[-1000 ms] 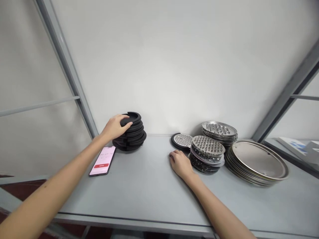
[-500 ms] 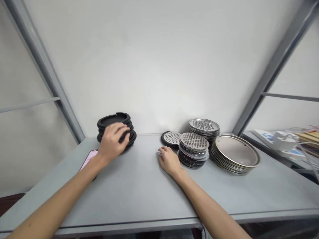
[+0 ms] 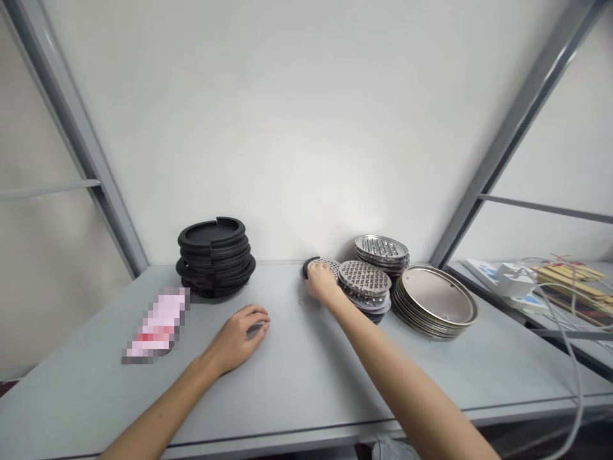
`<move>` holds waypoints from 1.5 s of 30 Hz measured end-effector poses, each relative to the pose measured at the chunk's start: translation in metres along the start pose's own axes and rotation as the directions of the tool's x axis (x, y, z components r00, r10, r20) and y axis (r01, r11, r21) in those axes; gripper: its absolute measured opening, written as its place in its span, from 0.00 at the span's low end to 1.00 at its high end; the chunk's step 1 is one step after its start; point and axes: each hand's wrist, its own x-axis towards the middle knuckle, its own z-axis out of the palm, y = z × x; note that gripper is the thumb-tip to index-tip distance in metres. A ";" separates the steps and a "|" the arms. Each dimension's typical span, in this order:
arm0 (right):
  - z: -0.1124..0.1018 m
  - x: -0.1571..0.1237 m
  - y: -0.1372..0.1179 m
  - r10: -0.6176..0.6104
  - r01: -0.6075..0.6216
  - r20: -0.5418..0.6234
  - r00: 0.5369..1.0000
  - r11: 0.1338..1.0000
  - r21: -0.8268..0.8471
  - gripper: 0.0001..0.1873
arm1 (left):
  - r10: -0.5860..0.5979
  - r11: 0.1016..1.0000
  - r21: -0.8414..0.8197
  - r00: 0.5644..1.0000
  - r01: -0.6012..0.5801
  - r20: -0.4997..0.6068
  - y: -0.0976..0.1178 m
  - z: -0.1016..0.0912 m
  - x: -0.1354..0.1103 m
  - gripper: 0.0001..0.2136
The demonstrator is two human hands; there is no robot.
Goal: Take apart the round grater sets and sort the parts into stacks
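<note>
My left hand (image 3: pixel 242 337) rests near the grey tabletop with its fingers loosely spread and holds nothing. Left of and behind it stands a stack of round black holders (image 3: pixel 215 255), the top one with a notched raised rim. My right hand (image 3: pixel 322 282) reaches over a round black holder (image 3: pixel 305 268) with a perforated metal disc (image 3: pixel 334 265) in it. Its fingers are bent down at the holder's left side, and the fingertips are partly hidden. Close to its right is a stack of metal grater discs (image 3: pixel 364 278).
A phone (image 3: pixel 160 322) with a blurred screen lies at the left. Behind the grater discs is a stack of rimmed grater plates (image 3: pixel 382 247). Farther right are flat metal lids or plates (image 3: pixel 438 294). Beyond the frame post, a white cable (image 3: pixel 569 345) hangs beside a side shelf.
My left hand has left the black stack and come down nearer on the table. My right hand has moved forward onto the holder with the perforated disc. The view has shifted slightly.
</note>
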 end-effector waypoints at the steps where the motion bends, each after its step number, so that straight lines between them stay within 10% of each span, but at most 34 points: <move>1: 0.006 0.002 -0.002 0.030 -0.030 0.005 1.000 0.999 -0.015 0.22 | -0.009 1.000 -0.011 1.000 0.009 0.001 0.001 0.000 -0.001 0.09; 11: -0.013 -0.005 -0.014 -0.040 0.040 -0.044 0.998 0.999 -0.008 0.17 | -0.065 0.997 -0.038 0.990 0.061 -0.128 -0.007 -0.005 0.000 0.08; 15: -0.029 -0.029 0.006 -0.136 0.228 -0.295 0.946 0.924 0.306 0.14 | -0.188 0.982 -0.084 0.944 0.171 -0.271 -0.011 -0.005 0.002 0.17; 18: -0.023 -0.047 0.019 -0.050 0.410 -0.466 0.883 0.563 0.717 0.18 | -0.286 0.949 -0.220 0.907 0.225 -0.309 -0.012 -0.002 0.003 0.29; 22: -0.002 -0.059 0.016 -0.089 0.331 -0.330 0.940 -0.013 0.944 0.21 | -0.251 0.882 -0.454 0.943 0.128 -0.220 -0.009 0.001 0.003 0.30; 25: 0.008 -0.061 0.010 -0.128 0.237 -0.256 0.958 -0.145 0.960 0.23 | -0.197 0.852 -0.517 0.965 0.081 -0.173 -0.004 0.000 0.004 0.20; 30: 0.014 -0.063 0.012 -0.136 0.284 -0.283 0.950 -0.014 0.959 0.23 | -0.188 0.935 -0.350 0.909 0.051 -0.372 0.000 -0.005 0.003 0.13; 38: 0.019 -0.081 0.011 -0.170 0.603 -0.606 0.777 0.474 0.641 0.21 | 0.139 0.987 -0.021 0.912 -0.159 -0.387 -0.003 -0.015 -0.002 0.13; 45: 0.025 -0.070 0.030 -0.063 0.584 -0.665 0.744 0.544 0.602 0.17 | -0.098 0.985 -0.170 0.807 -0.003 -0.583 -0.003 -0.034 0.000 0.07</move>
